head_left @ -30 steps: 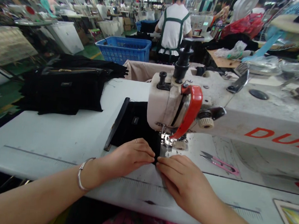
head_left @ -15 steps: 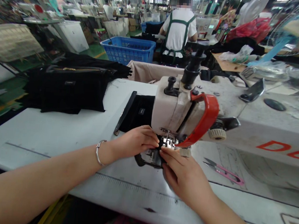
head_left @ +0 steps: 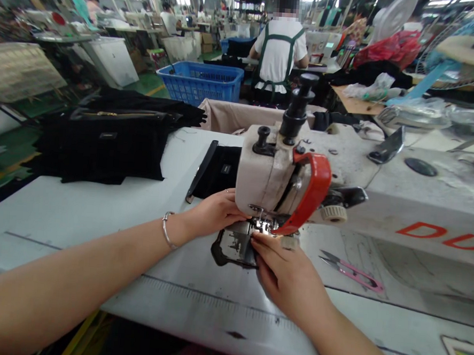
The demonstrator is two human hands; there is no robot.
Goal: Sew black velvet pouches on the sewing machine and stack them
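A piece of black fabric (head_left: 215, 171) with a small label and a dark strip along its left edge lies behind the head of a white sewing machine (head_left: 257, 173). My left hand (head_left: 217, 214), a bracelet at its wrist, has its fingers together on the fabric's near part, left of the presser foot (head_left: 263, 225). Close in front of the foot, my right hand (head_left: 290, 269) is closed, its fingertips pressed on the dark edge of the work. The metal plate (head_left: 235, 244) shows between the hands. Part of the fabric is hidden by the machine and fingers.
Pink-handled thread snips (head_left: 359, 273) lie right of my right hand. Stacked black fabric pieces (head_left: 102, 148) sit at the table's left. Beyond are a cloth-lined bin (head_left: 225, 115), a blue basket (head_left: 200, 81) and a seated person (head_left: 280, 51).
My left hand has moved slightly forward, away from my right fingertips, and more of the metal plate shows. My right hand stays by the presser foot. The view has shifted slightly.
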